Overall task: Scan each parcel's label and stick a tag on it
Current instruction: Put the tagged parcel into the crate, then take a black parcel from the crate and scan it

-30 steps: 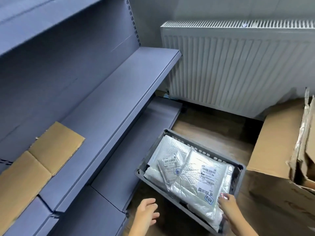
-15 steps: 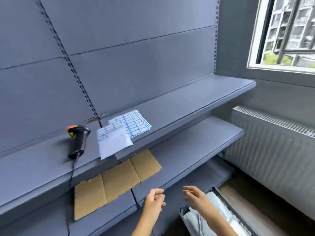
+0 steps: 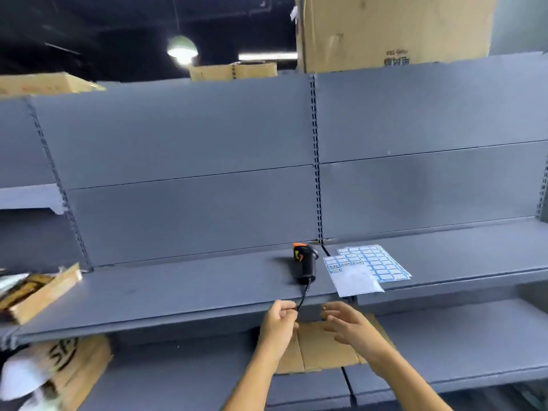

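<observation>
My left hand (image 3: 278, 318) pinches the cable (image 3: 303, 296) of the barcode scanner (image 3: 305, 264), which lies on the grey shelf (image 3: 178, 292). My right hand (image 3: 348, 324) hovers open alongside. Tag sheets (image 3: 367, 265) lie just right of the scanner.

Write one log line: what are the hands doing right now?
left hand: curled at scanner cable, grip unclear | right hand: open, empty | scanner: lying on shelf | tag sheets: beside scanner

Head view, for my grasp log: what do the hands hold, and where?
The left hand pinches the thin black cable of the black-and-orange handheld scanner, at the front edge of the grey shelf. The right hand is open and holds nothing.
</observation>
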Demonstrator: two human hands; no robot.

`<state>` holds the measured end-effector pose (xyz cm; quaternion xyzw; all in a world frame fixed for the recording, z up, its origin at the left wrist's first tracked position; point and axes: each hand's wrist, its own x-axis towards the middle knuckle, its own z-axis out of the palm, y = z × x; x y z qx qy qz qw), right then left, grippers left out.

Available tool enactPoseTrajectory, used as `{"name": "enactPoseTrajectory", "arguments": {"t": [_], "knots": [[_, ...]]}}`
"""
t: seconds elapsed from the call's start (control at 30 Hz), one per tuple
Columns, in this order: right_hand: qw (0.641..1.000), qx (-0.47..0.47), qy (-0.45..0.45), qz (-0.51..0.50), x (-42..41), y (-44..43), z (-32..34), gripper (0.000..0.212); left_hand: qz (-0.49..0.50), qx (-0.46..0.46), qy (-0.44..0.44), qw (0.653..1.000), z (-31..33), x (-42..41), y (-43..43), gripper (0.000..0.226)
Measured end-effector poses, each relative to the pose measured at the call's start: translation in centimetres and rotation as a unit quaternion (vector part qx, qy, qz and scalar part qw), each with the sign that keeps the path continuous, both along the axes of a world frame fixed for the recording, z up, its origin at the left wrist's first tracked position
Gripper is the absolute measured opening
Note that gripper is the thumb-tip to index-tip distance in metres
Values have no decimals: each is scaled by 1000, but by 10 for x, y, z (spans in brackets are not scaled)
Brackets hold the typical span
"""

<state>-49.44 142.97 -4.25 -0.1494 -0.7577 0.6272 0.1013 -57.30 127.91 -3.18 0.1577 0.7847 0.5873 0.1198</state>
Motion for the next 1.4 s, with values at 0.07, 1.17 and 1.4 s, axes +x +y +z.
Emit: {"name": "enactPoseTrajectory", "arguments": {"t": [0.07, 1.17, 1.4], "knots": [[1000, -4, 3, 0, -9, -32, 4, 20, 1, 4, 5, 1000, 3, -7, -34, 15], [979, -62, -192, 4, -24, -217, -149, 16, 44, -64, -128, 989, -160, -12, -255, 18], [954, -66, -291, 4, 7, -238, -255, 19, 80, -124, -191, 970, -268, 14, -299, 14]]}}
